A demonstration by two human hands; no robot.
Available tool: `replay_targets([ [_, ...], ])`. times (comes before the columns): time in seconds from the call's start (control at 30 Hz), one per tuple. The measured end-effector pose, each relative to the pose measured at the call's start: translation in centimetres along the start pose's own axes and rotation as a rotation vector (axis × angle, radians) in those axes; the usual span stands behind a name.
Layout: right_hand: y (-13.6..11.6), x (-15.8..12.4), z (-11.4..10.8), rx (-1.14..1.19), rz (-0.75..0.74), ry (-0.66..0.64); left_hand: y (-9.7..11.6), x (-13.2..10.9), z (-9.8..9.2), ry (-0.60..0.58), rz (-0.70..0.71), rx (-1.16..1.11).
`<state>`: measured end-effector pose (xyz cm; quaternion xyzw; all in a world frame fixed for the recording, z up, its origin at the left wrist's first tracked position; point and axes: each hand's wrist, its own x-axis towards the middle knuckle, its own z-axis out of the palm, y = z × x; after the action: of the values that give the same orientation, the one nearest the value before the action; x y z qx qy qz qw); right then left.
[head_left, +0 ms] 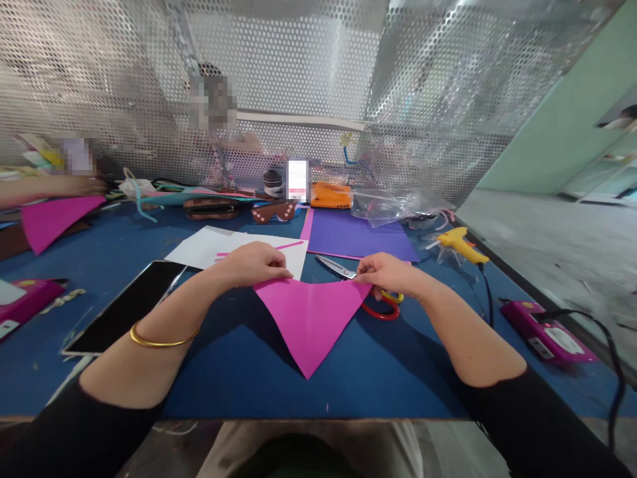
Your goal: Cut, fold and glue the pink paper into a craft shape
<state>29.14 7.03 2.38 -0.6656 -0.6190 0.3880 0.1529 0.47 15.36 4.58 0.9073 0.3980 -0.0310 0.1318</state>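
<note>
A pink paper piece (309, 318), pointed at the bottom and with a faint crease down its middle, is stretched between my hands above the blue table. My left hand (259, 264) pinches its upper left corner. The upper right corner is between the fingers of my right hand (381, 272). Just behind and below my right hand lie scissors (383, 311) with red and yellow handles, partly hidden by the hand and paper. A white sheet (229, 242) with thin pink strips on it lies beyond my left hand.
Purple sheets (355, 232) lie behind the scissors. To the right are a yellow glue gun (462, 245) and a magenta box (547, 332) with a cord. A black tablet (127, 309) lies left. At far left another person's hand (74, 186) is near pink paper (57, 219).
</note>
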Motion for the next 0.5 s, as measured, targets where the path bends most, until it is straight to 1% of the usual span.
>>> replay_targets([
  [0.07, 0.2, 0.2, 0.1, -0.042, -0.008, 0.001, 0.2, -0.1, 0.2, 0.056, -0.037, 0.059],
  [0.13, 0.3, 0.3, 0.2, -0.075, -0.02, -0.002, 0.7, -0.8, 0.6, 0.11, -0.057, 0.102],
  [0.2, 0.3, 0.3, 0.3, -0.101, -0.033, 0.001, 1.6, -2.3, 1.4, 0.166, -0.021, 0.11],
  [0.23, 0.2, 0.3, 0.3, -0.114, -0.038, 0.002, 2.2, -3.3, 2.0, 0.196, 0.052, 0.101],
  [0.3, 0.2, 0.3, 0.5, -0.144, -0.043, -0.001, 3.4, -5.5, 3.6, 0.167, 0.21, 0.064],
  [0.37, 0.1, 0.3, 0.5, -0.184, -0.043, -0.008, 4.6, -7.7, 5.6, 0.102, 0.295, 0.049],
  [0.43, 0.0, 0.3, 0.6, -0.235, -0.047, -0.008, 5.4, -9.3, 7.5, 0.064, 0.287, 0.058],
  [0.5, -0.2, 0.1, 0.7, -0.304, -0.065, 0.017, 5.9, -10.3, 8.8, 0.07, 0.272, 0.057],
])
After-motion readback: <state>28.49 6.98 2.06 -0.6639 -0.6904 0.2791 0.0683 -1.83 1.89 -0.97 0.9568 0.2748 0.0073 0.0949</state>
